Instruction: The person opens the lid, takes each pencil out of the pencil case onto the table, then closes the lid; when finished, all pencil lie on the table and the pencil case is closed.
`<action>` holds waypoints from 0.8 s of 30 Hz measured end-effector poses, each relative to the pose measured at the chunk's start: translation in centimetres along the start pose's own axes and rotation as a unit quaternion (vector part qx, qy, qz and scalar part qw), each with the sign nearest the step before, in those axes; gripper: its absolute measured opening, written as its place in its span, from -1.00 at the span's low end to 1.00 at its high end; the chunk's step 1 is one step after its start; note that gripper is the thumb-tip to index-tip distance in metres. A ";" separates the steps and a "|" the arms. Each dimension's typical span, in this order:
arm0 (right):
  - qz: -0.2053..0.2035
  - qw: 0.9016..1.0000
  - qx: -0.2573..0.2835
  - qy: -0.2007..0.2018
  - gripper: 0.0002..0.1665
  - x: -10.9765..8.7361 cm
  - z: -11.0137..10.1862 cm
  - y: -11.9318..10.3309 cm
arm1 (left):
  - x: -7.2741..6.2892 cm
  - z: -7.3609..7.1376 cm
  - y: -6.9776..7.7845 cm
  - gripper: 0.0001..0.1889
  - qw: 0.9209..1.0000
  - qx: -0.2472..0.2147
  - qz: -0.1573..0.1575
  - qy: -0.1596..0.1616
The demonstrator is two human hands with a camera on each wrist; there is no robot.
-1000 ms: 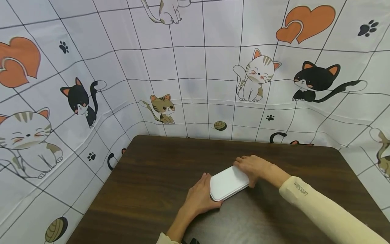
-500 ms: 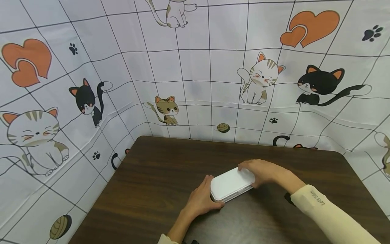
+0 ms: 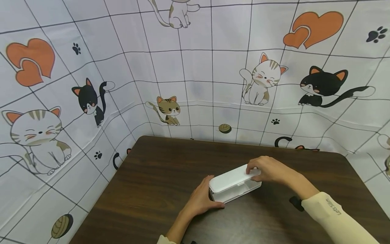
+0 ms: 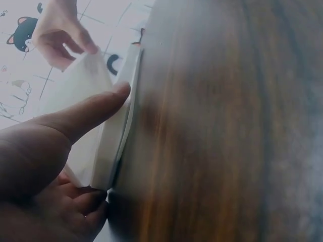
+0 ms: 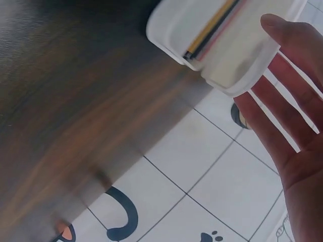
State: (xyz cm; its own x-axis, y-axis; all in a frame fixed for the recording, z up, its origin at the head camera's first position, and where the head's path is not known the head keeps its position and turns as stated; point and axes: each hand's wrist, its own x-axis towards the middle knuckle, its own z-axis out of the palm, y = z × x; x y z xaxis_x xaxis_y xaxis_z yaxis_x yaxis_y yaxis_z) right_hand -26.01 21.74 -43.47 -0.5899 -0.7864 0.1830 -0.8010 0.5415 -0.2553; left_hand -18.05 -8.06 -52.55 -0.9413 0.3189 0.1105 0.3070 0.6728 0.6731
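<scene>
A white plastic pencil case (image 3: 224,196) lies on the brown table, its hinged lid (image 3: 229,179) tilted part way up along the front side. My left hand (image 3: 199,198) grips the case's left end, thumb at the front and fingers behind; the left wrist view shows the thumb (image 4: 96,111) across its side. At the other end, my right hand (image 3: 269,169) holds the lid's front edge between thumb and fingers. Looking into the case, the right wrist view shows long thin pencils (image 5: 211,26), one yellow and dark, beside the raised lid (image 5: 239,63).
The dark wood-grain table (image 3: 158,169) spreads around the case. Behind it and on the left hangs a white gridded sheet (image 3: 195,67) printed with cats, hearts and paw marks. A dark wrist device (image 3: 296,203) sits at my right cuff.
The lid, lying flat on the case a second ago, has swung up at the front. My right hand has risen with it and moved slightly right; my left hand keeps its grip.
</scene>
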 end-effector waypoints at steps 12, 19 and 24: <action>0.033 0.997 0.076 -0.010 -0.86 1.7 -1.8 0.7 | -0.1 0.3 -0.1 0.32 0.998 -0.057 -0.014 0.029; 0.050 0.995 0.088 0.009 -0.83 3.6 -1.7 1.9 | -0.1 0.6 0.0 0.48 0.995 -0.085 -0.033 0.049; 0.078 0.992 0.088 0.039 -0.80 5.3 -0.9 2.6 | -0.2 0.7 0.0 0.57 0.993 -0.096 -0.029 0.058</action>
State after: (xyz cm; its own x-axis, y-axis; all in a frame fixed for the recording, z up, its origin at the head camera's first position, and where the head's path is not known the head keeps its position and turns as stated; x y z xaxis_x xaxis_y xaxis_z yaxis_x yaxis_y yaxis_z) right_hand -31.32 19.27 -42.28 -0.7169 -0.6681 0.1994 -0.6731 0.5887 -0.4475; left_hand -17.81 -7.66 -53.12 -0.9698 0.1976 0.1432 0.2300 0.5442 0.8068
